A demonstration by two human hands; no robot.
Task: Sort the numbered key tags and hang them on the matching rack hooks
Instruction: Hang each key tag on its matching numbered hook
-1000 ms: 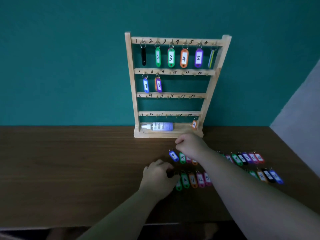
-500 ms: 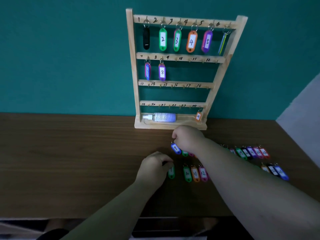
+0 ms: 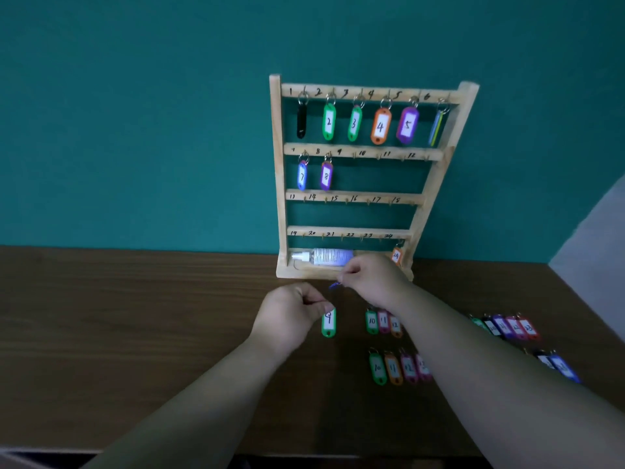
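A white bottle lies in the base of the rack, partly hidden behind the right hand. Loose tags lie in rows on the table, and the right forearm covers some. The table is dark wood and the wall is teal. In front of the rack, the left hand pinches green tag 9 at its ring end, which points toward the rack, long axis running away from the person. The right hand pinches a blue tag, too blurred to tell its direction.
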